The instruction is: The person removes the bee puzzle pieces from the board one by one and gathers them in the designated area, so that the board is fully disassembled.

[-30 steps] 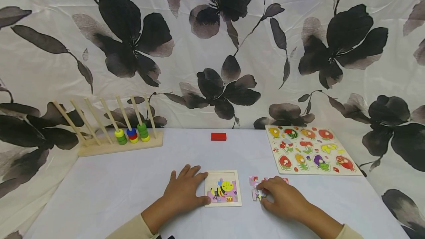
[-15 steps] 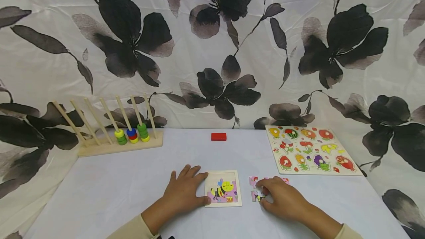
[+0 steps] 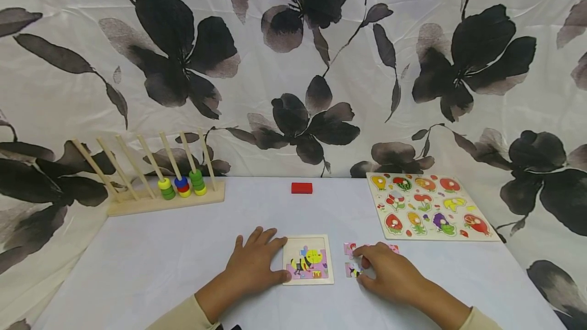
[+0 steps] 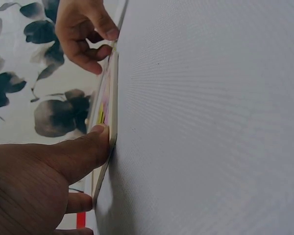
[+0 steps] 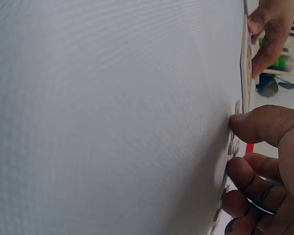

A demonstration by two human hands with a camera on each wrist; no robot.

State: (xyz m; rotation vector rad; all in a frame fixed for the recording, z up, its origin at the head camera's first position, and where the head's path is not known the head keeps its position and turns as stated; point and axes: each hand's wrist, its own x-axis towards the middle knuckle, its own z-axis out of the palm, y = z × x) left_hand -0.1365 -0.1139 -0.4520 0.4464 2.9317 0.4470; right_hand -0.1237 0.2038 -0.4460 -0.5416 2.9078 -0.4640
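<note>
A square wooden puzzle frame point(image 3: 308, 281) with a bee picture lies in front of the person. The left hand point(image 3: 255, 261) holds its left side, thumb at the near corner and index finger at the far one, other fingers spread. In the left wrist view its thumb point(image 4: 95, 142) presses the frame's edge. To the right, the right hand point(image 3: 394, 274) holds a small pink puzzle piece point(image 3: 352, 270) between thumb and index finger, low at the table. More pink pieces point(image 3: 349, 248) lie behind and partly under this hand. In the right wrist view its fingers are bent.
A red block point(image 3: 301, 188) lies near the table's back edge. At the back left stands a wooden peg rack point(image 3: 124, 209) with coloured rings on several pegs. A fruit puzzle board point(image 3: 433, 208) lies at the back right. A flowered cloth hangs behind the table.
The pink piece at the right fingertips has shifted slightly left and turned a little, and more of its dark print shows. The left hand and the frame have stayed put.
</note>
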